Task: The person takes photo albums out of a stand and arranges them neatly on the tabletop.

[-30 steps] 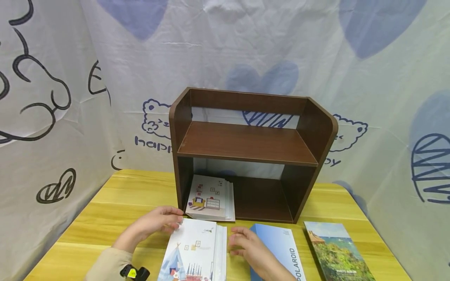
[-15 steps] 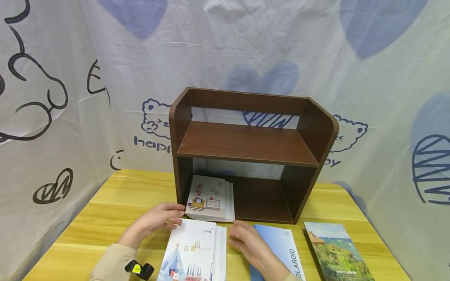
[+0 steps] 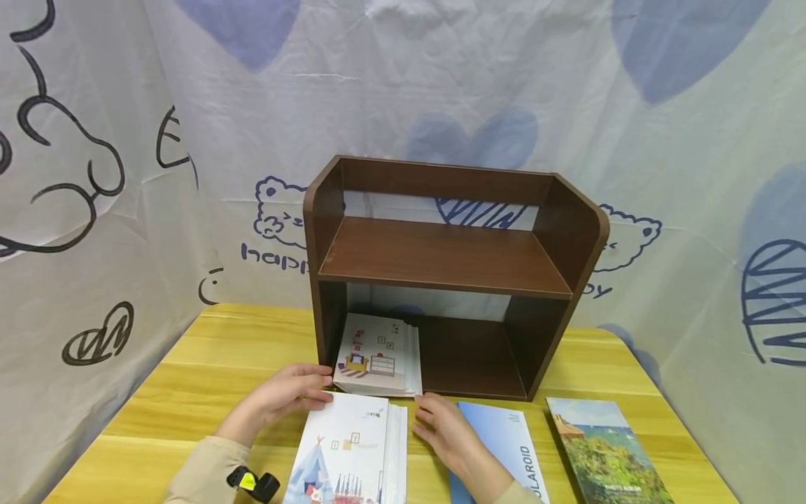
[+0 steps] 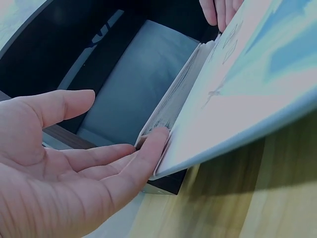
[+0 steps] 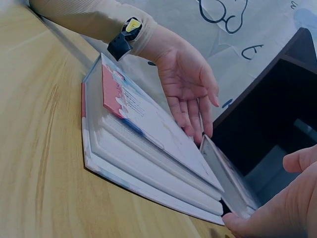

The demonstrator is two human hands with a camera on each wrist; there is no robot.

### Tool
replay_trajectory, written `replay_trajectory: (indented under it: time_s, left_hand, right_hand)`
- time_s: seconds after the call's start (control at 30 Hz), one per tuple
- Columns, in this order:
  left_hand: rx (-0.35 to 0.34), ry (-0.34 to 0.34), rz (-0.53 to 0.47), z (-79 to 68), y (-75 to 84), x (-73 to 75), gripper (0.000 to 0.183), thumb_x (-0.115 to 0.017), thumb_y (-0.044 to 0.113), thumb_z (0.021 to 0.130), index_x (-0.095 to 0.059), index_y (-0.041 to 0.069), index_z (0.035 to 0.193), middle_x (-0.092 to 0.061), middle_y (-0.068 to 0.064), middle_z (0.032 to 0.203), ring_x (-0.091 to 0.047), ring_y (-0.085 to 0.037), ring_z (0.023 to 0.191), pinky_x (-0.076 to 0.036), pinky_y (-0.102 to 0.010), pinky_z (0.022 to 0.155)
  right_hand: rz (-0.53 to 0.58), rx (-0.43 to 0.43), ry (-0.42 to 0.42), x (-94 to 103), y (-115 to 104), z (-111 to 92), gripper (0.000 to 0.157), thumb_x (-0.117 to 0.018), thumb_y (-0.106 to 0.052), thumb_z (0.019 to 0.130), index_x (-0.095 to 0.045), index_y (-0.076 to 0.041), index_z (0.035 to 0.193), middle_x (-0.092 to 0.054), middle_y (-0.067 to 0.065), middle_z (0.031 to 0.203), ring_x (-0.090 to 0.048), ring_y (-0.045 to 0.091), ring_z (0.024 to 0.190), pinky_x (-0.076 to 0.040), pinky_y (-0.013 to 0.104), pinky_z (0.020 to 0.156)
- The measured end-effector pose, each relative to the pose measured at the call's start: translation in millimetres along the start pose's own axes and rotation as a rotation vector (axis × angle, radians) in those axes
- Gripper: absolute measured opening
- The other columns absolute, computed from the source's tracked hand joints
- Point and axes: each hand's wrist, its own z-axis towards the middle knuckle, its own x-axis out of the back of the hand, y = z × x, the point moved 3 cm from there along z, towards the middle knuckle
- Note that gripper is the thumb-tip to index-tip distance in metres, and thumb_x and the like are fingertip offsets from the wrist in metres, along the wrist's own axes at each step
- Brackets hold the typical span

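Note:
A thick white album [image 3: 374, 353] with a drawn chair and dresser lies flat at the left of the lower shelf, its front edge at the shelf's lip. Just in front, a second white album [image 3: 343, 444] with a blue tent on its cover lies on the table. My left hand [image 3: 283, 392] has extended fingers at the left, with fingertips [image 4: 156, 136] right at the album corners where the two meet. On the other side, my right hand [image 3: 450, 434] reaches with relaxed fingers to the shelved album's front right corner. Neither hand grips anything.
A dark brown two-tier bookshelf [image 3: 441, 255] stands at the back of the wooden table [image 3: 189, 392]. Under my right forearm lies a blue POLAROID album [image 3: 506, 434]. Farther right is a photo album [image 3: 611, 448] with a painted landscape. A patterned cloth [image 3: 415, 77] hangs behind.
My right hand has moved slightly forward, up to the shelved album's front corner. My left hand has shifted a little forward and right. Both albums stay in place.

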Motion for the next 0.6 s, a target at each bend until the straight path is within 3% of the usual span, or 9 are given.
replay_trajectory:
  time_s: [0.23,0.6]
  left_hand:
    - [0.0,-0.036,-0.08,3.5,-5.5,-0.4,0.065,-0.048,0.02,0.101,-0.02,-0.018,0.146,-0.027,-0.039,0.149,-0.065,-0.025,0.11,-0.054,-0.036,0.097]
    - [-0.016,-0.058,-0.128,2.0,-5.3,-2.2,0.067,-0.048,0.021,0.101,-0.017,-0.019,0.146,-0.035,-0.038,0.145,-0.067,-0.018,0.105,-0.054,-0.033,0.097]
  right_hand:
    - [0.025,-0.008,-0.005,1.7,2.4,3.3,0.077,-0.047,-0.02,0.101,0.002,0.018,0.147,-0.005,0.034,0.156,-0.011,0.05,0.144,-0.025,0.055,0.119]
    - [0.104,0.013,-0.034,4.1,1.2,4.6,0.074,-0.043,-0.017,0.101,0.003,0.018,0.147,0.002,0.034,0.157,-0.005,0.05,0.145,-0.016,0.057,0.121]
